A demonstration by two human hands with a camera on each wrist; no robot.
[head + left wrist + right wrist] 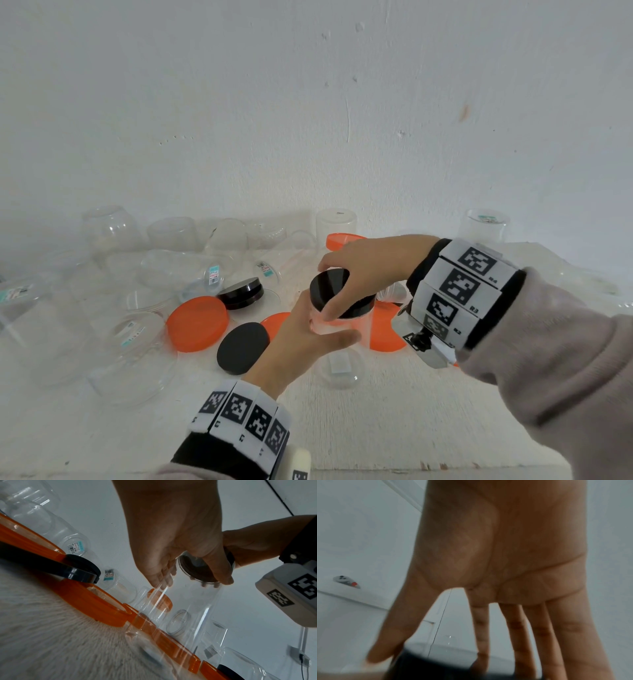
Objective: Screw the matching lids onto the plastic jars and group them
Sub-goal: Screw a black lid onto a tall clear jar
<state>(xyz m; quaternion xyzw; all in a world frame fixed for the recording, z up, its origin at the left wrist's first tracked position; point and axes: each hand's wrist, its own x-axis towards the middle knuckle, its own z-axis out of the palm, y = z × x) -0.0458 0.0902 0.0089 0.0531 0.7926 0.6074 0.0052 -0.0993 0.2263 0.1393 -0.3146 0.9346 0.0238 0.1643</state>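
Note:
A clear plastic jar (337, 342) stands in the middle of the white table (376, 428). My left hand (318, 330) grips its side, thumb in front and fingers behind. A black lid (323, 282) sits tilted on the jar's mouth, and my right hand (329, 291) grips its rim from above. In the left wrist view the left hand (188, 580) wraps the jar (180, 612), and the lid (197, 572) shows dark through the clear wall. In the right wrist view the right hand (428, 657) reaches down with spread fingers onto the dark lid (436, 668).
Loose lids lie left of the jar: an orange lid (198, 323), a flat black lid (243, 347) and stacked black lids (241, 293). Another orange lid (385, 329) lies behind the jar. Several clear jars (185, 270) crowd the back left by the wall.

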